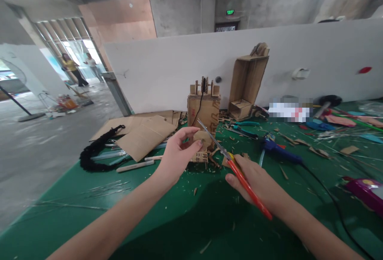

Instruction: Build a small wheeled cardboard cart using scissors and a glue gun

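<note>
Between its thumb and fingers my left hand (179,150) pinches a small piece of cardboard (202,135). My right hand (253,178) grips red-handled scissors (239,174), whose blades point up and left, close to the right edge of that piece. Just behind both hands stands an upright cardboard box (206,110) with upright tabs and a black wheel-like part on top, and a dark cord hangs down its front. Printed cardboard (200,157) lies below the held piece.
Flat cardboard sheets (146,134) and a fuzzy black strip (97,152) lie to the left. A blue glue gun (281,152), pliers (243,129) and scraps lie right on the green table (179,220). A tall open cardboard box (248,84) leans by the white partition (167,64). Two people stand far left.
</note>
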A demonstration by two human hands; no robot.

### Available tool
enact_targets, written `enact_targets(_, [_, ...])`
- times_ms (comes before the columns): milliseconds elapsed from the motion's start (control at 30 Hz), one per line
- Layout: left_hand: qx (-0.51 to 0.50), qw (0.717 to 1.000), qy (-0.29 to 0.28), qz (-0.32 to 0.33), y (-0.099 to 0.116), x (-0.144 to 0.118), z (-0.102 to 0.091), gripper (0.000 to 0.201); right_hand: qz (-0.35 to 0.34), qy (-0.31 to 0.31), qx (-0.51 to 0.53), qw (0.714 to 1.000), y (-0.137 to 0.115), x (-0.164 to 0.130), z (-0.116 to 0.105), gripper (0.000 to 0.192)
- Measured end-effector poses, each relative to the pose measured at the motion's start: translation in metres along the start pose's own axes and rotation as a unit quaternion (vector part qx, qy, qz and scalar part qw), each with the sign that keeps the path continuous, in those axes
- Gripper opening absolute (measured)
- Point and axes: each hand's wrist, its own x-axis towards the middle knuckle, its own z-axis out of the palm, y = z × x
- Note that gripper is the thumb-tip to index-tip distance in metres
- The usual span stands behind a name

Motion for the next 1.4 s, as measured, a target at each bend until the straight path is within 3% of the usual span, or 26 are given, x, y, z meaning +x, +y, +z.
enact_targets(600, [-0.022,0.999,-0.036,0.026,-0.004,-0.001,-0.001,0.021,0.005,0.058,-0.052,0.997,0.005,0.000,0.003,0.034])
enact_targets(1400, [0.038,0.999,0.007,-0.005,-0.009,0.002,-0.005,0.028,0.009,0.080,-0.128,0.988,0.012,0.003,0.002,0.032])
